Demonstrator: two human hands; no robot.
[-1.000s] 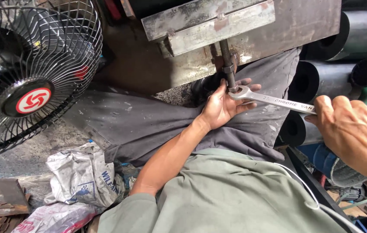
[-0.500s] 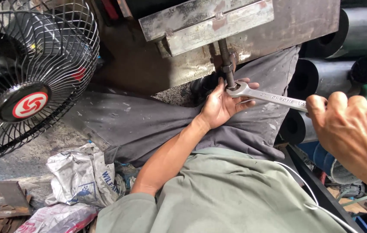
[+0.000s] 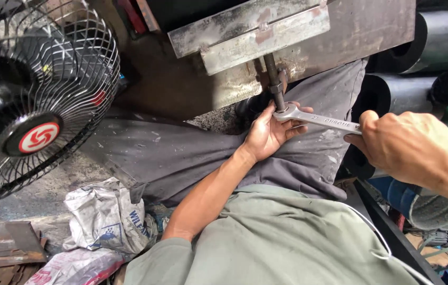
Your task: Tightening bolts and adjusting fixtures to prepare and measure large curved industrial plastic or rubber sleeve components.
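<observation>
The right hand [image 3: 419, 150] is gripping the far end of a silver steel combination wrench [image 3: 321, 120], fingers clenched round the shank, while the ring end is sitting on the nut of a dark threaded steel bolt [image 3: 275, 84] that is hanging down from a rusty grey angle-iron bracket [image 3: 255, 34]. The left hand [image 3: 268, 134] is cupping just under that ring end, thumb and fingertips touching the wrench head and the bolt tip, loosely curled, not fully closed on anything. Both hands are working below the bracket, over the person's grey trousers [image 3: 181, 158]. The wrench is looking stiff, fairly heavy and smooth, possibly greasy, so a grip far out on the shank is giving the most leverage; the bolt is rigid, with rough threads. Left of the bracket a black wire-caged fan [image 3: 39, 95] is standing; below the fan crumpled white plastic bags [image 3: 108, 216] are lying. Right of the bracket black pipes [image 3: 445, 37] are stacked.
</observation>
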